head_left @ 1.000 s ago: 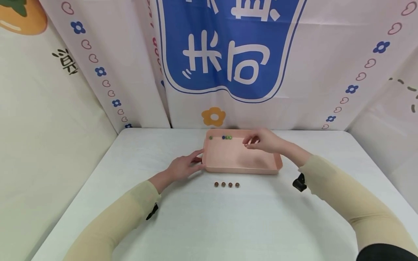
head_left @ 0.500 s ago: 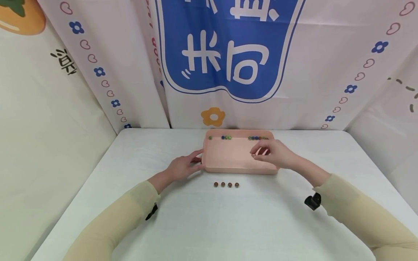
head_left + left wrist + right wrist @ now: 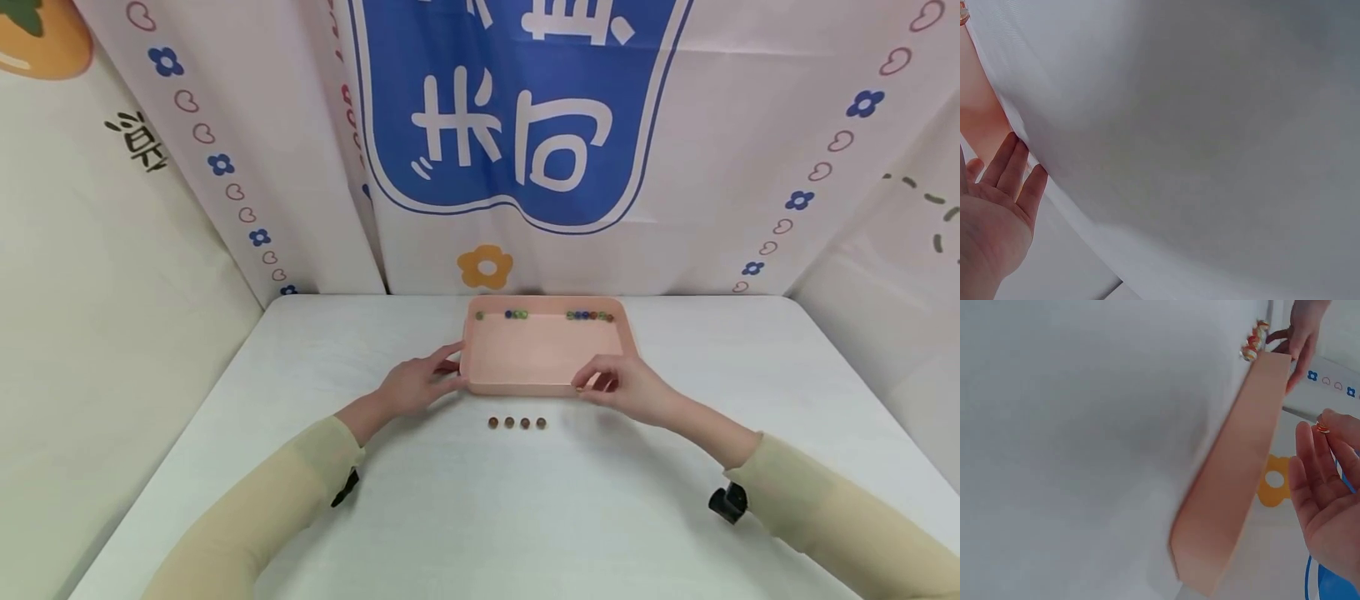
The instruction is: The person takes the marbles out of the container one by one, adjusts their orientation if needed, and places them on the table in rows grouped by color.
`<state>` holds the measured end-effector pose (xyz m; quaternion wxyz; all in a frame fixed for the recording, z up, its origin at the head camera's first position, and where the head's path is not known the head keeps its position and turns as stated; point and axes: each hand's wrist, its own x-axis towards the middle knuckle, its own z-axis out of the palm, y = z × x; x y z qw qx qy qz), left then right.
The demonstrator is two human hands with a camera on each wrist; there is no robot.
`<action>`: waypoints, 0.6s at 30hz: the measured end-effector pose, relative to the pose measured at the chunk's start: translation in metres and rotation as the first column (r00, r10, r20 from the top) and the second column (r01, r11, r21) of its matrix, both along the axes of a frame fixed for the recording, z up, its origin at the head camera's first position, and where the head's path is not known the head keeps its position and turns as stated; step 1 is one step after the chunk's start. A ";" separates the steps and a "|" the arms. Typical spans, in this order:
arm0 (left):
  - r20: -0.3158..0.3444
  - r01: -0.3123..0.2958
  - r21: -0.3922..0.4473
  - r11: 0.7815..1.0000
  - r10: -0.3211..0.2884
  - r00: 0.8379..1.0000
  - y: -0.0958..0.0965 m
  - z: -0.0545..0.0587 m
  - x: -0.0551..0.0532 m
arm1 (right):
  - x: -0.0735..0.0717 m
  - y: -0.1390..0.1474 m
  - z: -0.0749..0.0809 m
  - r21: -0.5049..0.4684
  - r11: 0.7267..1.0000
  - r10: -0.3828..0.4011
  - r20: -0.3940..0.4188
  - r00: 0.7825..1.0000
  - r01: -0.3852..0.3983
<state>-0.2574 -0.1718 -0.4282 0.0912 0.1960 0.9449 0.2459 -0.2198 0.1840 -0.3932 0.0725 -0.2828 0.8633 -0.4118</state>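
Seen from here, the right hand (image 3: 628,388) is pinching a small orange-and-white marble (image 3: 1322,427) between thumb and fingertip by the near rim of the pink tray (image 3: 536,350); being apparently glass, it is probably weighing little, staying rigid and tending to slip or roll, thus favouring a grip across its widest part. The left hand (image 3: 416,386), fingers extended, is touching the tray's left side. Inside, a lone green marble (image 3: 480,316), a close blue-and-green group (image 3: 516,314) and a mixed row (image 3: 586,316) are lining the far wall, while four brownish marbles (image 3: 525,423) are lying outside.
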 end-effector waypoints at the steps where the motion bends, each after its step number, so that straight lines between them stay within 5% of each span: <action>1: 0.002 0.001 0.002 1.000 -0.001 1.000 0.000 0.000 0.000 | 0.001 0.000 -0.002 -0.008 1.000 0.003 0.015 1.000 -0.003; 5: 0.002 0.004 0.004 1.000 -0.004 1.000 0.000 0.001 0.000 | 0.006 -0.004 -0.009 -0.006 1.000 0.025 0.067 0.997 -0.024; 18: 0.007 0.002 -0.008 1.000 -0.002 1.000 0.001 0.001 0.000 | 0.007 -0.020 -0.034 0.148 0.985 0.096 -0.047 0.994 -0.088</action>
